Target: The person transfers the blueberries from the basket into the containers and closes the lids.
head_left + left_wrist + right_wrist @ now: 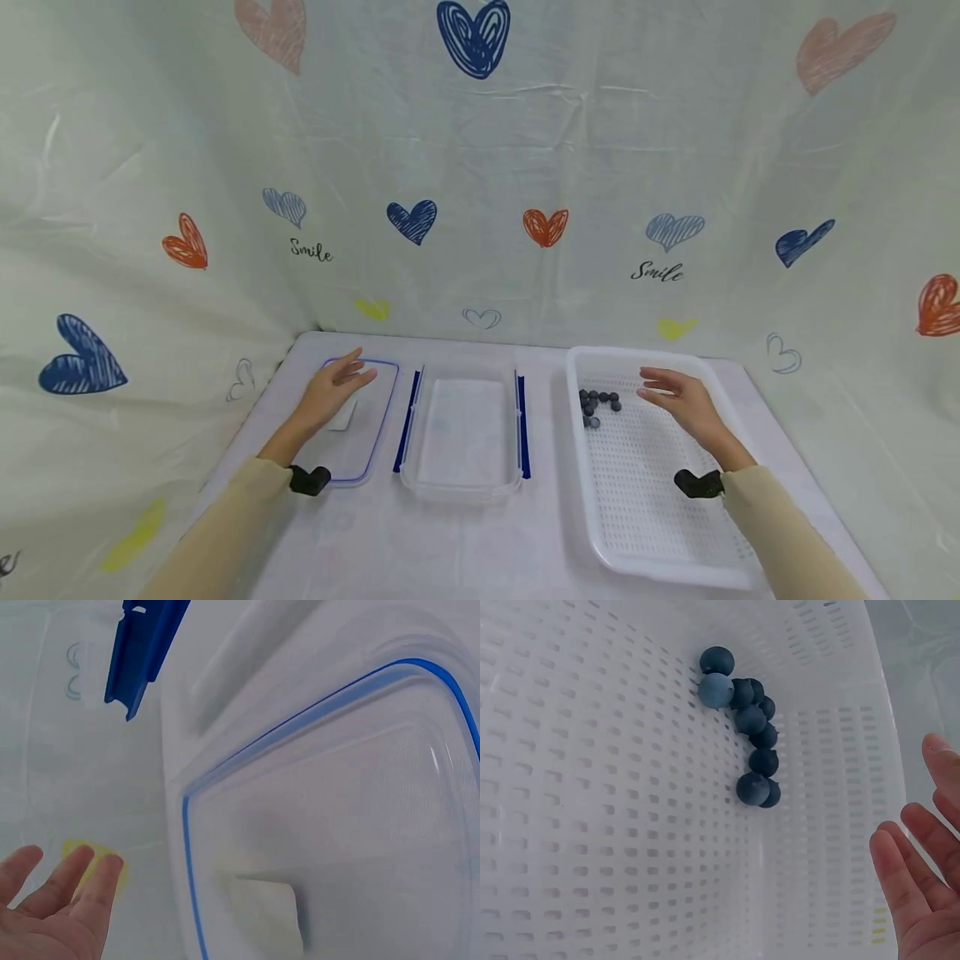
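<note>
My left hand (330,396) is raised over a clear lid (375,417) with a blue seal, its fingers loosely extended and holding nothing. A small white piece (266,915) shows at the lid, partly covered by the hand in the head view. On the right, my right hand (686,408) hovers above a white perforated basket (592,521), fingers relaxed and nothing in them. Several dark blue blueberries (763,763) are bunched in the basket's far left corner, left of that hand. Between both hands stands a clear plastic container (465,485).
Blue locking flaps (407,421) stick out along the container's left and right sides. Behind the white-covered table (450,550) hangs a pale curtain (480,150) printed with hearts, which also encloses both sides.
</note>
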Motion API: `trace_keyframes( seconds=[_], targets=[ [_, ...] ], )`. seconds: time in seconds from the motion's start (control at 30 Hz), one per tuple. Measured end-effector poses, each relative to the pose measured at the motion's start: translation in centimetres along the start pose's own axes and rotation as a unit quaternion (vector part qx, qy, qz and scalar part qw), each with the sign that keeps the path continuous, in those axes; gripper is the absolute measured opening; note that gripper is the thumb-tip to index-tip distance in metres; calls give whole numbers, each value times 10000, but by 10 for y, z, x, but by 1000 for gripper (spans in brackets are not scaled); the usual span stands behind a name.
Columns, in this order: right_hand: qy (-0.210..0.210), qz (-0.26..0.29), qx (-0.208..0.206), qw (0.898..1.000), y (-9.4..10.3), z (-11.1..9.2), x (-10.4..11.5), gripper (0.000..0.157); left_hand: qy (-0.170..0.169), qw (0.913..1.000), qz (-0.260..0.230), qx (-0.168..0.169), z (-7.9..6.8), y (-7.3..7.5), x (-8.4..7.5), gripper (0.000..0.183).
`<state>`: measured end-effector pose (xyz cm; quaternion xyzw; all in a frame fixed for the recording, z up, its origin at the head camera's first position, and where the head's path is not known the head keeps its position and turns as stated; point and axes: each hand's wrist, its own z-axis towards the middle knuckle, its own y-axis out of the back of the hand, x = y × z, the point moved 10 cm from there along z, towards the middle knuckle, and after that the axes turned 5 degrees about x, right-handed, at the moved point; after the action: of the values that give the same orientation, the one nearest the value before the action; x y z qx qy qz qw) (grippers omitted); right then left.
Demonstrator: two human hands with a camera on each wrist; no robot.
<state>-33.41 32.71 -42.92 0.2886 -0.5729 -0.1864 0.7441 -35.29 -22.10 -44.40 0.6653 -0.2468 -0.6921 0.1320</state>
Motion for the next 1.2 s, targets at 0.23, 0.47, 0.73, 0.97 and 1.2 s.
trace_keyframes(
  seconds=[0.23, 0.47, 0.73, 0.97, 1.2],
  targets=[
    [-358, 490, 61, 9981, -12, 1, -5, 45, -141, 9993, -329, 85, 16, -15, 26, 71],
    [-654, 567, 188, 9961, -28, 4, -25, 44, 84, 9940, -1041, 323, 11, -31, 7, 71],
    [-726, 644, 292, 9949, -44, 6, -32, 43, 221, 9876, -1426, 616, 17, -49, 5, 68],
    [-724, 686, 370, 9943, -57, 8, -36, 40, 221, 9855, -1562, 631, 19, -58, 5, 66],
    [-779, 905, 367, 9922, -67, 7, -40, 34, 210, 9847, -1559, 744, 19, -69, 4, 63]
  ],
)
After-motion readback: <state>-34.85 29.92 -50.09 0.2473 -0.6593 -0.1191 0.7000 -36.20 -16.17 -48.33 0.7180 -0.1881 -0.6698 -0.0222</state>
